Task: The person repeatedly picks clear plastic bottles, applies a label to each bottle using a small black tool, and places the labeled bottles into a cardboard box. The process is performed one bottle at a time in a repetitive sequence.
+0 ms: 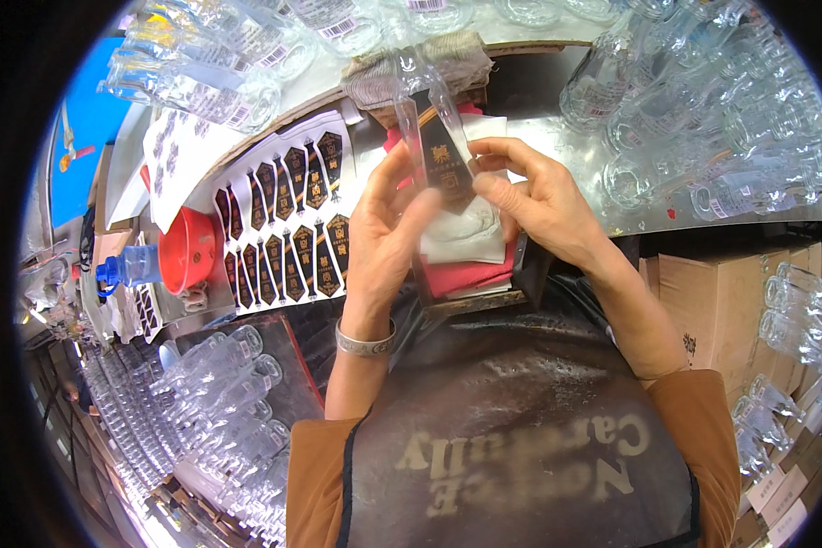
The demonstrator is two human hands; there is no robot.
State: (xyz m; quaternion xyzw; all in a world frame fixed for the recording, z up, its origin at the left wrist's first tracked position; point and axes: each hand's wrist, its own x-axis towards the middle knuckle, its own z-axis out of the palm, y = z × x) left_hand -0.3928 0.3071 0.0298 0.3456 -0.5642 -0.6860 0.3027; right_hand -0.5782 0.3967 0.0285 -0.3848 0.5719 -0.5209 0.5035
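Note:
A clear glass bottle [443, 105] lies in front of me, its narrow neck end on a folded cloth pad [466, 59]. A black tie-shaped label with gold print [443, 151] is on its upper side. My left hand [381, 233] curls along the bottle's left side; its thumb is blurred over the lower body. My right hand [543, 196] grips the right side, thumb beside the label's lower edge and forefinger higher up. Beneath the bottle are white cloth or paper [466, 247] and a red cloth [466, 277] in a wooden-edged holder [475, 304].
Sheets of black labels [283, 219] lie left, near a red bowl [187, 251] and a blue-capped plastic bottle [132, 268]. Glass bottles crowd the back left [192, 87], right [703, 137] and lower left [224, 393]. Cardboard boxes [712, 301] stand at right.

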